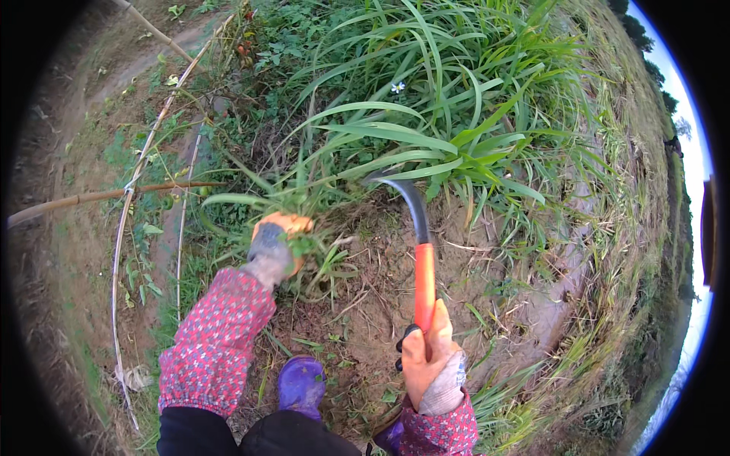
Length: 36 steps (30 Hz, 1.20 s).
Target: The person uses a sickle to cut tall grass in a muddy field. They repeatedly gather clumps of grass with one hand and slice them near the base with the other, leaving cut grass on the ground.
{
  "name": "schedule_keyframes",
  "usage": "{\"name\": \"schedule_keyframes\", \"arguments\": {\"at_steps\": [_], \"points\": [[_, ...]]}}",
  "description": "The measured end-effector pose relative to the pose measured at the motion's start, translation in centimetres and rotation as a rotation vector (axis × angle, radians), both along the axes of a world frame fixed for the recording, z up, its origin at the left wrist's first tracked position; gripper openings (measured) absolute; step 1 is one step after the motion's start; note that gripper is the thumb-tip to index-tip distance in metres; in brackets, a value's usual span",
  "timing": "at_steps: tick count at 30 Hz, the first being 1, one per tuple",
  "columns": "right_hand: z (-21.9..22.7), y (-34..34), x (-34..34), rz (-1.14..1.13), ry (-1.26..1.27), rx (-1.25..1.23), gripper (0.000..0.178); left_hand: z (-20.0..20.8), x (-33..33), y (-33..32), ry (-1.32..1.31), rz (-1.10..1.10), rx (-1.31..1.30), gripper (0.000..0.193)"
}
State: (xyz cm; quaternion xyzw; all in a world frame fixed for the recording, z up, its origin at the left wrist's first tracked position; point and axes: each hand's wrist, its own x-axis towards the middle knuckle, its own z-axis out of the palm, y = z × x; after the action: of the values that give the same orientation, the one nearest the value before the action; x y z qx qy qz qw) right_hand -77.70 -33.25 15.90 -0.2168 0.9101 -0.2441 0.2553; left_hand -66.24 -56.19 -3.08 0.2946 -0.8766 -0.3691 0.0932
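My right hand (430, 357), in an orange and pale glove, is wrapped round the orange handle of a sickle (424, 277). Its dark curved blade rises from the handle and bends left, with the tip among the grass leaves. To the left, my left hand (277, 237), gloved in orange and grey, is closed on a bunch of weeds (304, 201) low over the soil. Leaves stick out above and beside the glove, and most of the fingers are hidden. Long-bladed green grass (449, 129) grows thickly beyond both hands.
Bare brown soil (380, 296) with dry stalks lies between my hands. Bamboo poles (148, 156) tied together stand at the left, beside leafy plants with a few red fruits (245, 49). A purple boot (302, 386) is below. Flattened dry grass (623, 228) spreads along the right.
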Motion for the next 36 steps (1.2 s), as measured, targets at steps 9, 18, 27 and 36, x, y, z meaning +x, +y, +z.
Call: {"name": "schedule_keyframes", "arguments": {"at_steps": [9, 18, 27, 36], "points": [[-3.7, -6.9, -0.1, 0.201, -0.021, 0.279, 0.048, 7.2, 5.7, 4.6, -0.516, -0.105, -0.205, 0.036], [-2.3, 0.1, 4.4, 0.209, -0.209, 0.298, 0.059, 3.5, 0.1, 3.1, -0.466, -0.443, -0.419, 0.086], [-4.7, -5.1, 3.1, 0.192, -0.363, 0.385, 0.042, -3.4, -3.9, -1.8, -1.012, -0.666, -0.08, 0.065], [0.7, 4.9, 8.6, 0.025, -0.449, 0.232, 0.06, 4.2, 2.0, 1.8, -0.83, -0.537, -0.21, 0.024]]}}
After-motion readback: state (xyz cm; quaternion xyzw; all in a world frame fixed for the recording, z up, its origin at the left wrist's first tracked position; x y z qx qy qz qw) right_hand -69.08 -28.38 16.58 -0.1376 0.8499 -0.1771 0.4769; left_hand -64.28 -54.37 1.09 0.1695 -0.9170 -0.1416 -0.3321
